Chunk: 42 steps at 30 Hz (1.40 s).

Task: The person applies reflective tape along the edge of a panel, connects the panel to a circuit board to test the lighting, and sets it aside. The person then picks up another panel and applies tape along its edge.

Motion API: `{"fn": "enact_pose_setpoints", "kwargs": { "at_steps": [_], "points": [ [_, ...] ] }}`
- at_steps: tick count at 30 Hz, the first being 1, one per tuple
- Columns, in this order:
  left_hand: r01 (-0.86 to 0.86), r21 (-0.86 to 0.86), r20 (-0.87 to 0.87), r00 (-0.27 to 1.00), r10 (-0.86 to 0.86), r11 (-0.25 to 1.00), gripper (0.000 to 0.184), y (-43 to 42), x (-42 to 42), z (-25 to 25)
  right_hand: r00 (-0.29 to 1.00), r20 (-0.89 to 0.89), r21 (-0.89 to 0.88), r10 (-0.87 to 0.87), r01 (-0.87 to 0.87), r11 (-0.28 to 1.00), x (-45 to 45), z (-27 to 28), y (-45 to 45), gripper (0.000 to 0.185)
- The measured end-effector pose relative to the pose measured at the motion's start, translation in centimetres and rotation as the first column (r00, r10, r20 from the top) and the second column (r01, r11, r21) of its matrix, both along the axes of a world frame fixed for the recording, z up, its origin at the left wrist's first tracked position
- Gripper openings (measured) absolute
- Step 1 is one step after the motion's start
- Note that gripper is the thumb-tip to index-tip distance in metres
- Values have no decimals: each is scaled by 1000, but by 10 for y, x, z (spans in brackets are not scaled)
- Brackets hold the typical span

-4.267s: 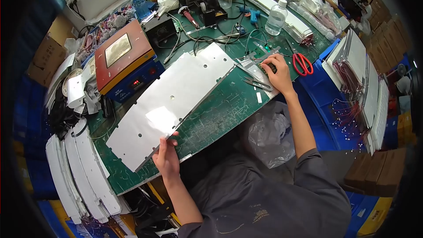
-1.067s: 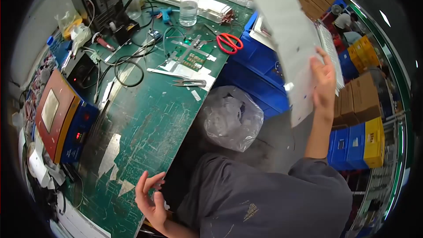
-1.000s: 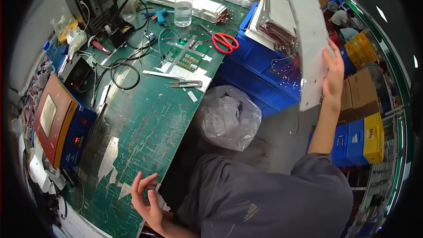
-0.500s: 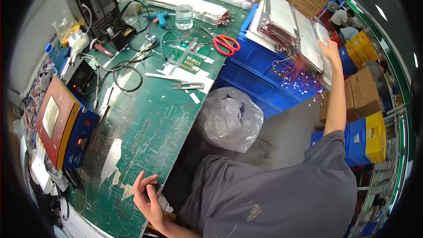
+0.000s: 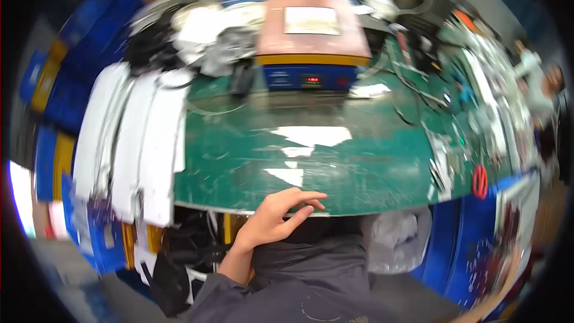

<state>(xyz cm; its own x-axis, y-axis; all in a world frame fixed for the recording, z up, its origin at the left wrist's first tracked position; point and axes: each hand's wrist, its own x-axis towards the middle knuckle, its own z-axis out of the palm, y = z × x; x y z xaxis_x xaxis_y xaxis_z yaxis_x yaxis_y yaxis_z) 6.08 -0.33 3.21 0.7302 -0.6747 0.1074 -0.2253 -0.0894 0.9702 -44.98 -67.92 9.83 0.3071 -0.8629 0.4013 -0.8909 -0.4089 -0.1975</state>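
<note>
Far left: long white panels (image 5: 156, 155) were stacked lengthwise at the counter's (image 5: 365, 176) end, probably so its middle was kept free for work. Left hand (image 5: 276, 218) was held at the front edge, loosely curled, nothing gripped; seemingly just idle. Red-topped box (image 5: 314, 46) was set at the back, lit display (image 5: 311, 80) faced forward, presumably so it could be read from the seat. Clear plastic bag (image 5: 397, 239) was placed below the front edge, likely for scraps. Red-handled scissors (image 5: 480, 181) were left near the right end, likely within easy reach. Far right: wired panels (image 5: 525, 209) were piled by the blue bins (image 5: 439, 242). Right hand (image 5: 513, 267) was positioned beside them, badly blurred; whether anything was grasped couldn't be told.
</note>
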Motion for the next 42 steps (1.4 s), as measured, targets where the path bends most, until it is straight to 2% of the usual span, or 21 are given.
{"fn": "enact_pose_setpoints", "kwargs": {
  "at_steps": [2,6,10,12,14,17,21,22,24,27,30,33,36,39,42],
  "points": [
    [-81,47,64,995,78,996,34,23,3,14,998,-68,-97,-10,3,995,28,12,22,39],
    [-404,101,242,896,371,909,31,79,5,44,995,-84,-277,56,-78,958,95,32,73,37],
    [-726,156,442,658,610,670,31,134,12,60,965,-62,-389,254,-258,884,161,48,136,34],
    [-834,233,572,534,622,501,29,168,20,54,918,-53,-390,393,-381,838,192,46,164,33],
    [-886,293,688,456,565,359,29,202,28,44,837,-56,-338,545,-530,778,223,38,188,32],
    [-927,315,781,375,499,202,31,259,42,26,704,-20,-183,710,-701,689,267,9,222,30],
    [-942,323,808,323,493,88,37,311,56,7,555,112,-39,824,-826,562,325,-34,280,23],
    [-940,336,821,320,473,52,42,325,56,0,511,164,-29,844,-852,522,341,-40,301,18],
    [-932,363,843,320,432,-17,51,351,59,-12,493,279,54,824,-865,499,361,-59,319,21],
    [-871,455,822,332,462,-184,69,373,63,-19,443,321,63,837,-892,448,387,-78,343,25],
    [-850,511,740,359,569,-128,86,394,67,-26,402,357,28,843,-907,421,412,-95,361,28],
    [-870,482,743,340,577,-108,93,388,64,-18,379,366,15,850,-916,402,432,-112,372,32],
    [-898,398,831,266,489,-187,96,376,63,-13,469,302,44,830,-876,480,438,-120,378,34],
    [-923,297,890,176,420,-245,95,348,61,13,469,319,72,824,-879,472,436,-119,375,35],
    [-919,274,908,150,391,-284,84,343,65,21,459,324,81,827,-885,459,435,-119,374,34]
  ]
}}
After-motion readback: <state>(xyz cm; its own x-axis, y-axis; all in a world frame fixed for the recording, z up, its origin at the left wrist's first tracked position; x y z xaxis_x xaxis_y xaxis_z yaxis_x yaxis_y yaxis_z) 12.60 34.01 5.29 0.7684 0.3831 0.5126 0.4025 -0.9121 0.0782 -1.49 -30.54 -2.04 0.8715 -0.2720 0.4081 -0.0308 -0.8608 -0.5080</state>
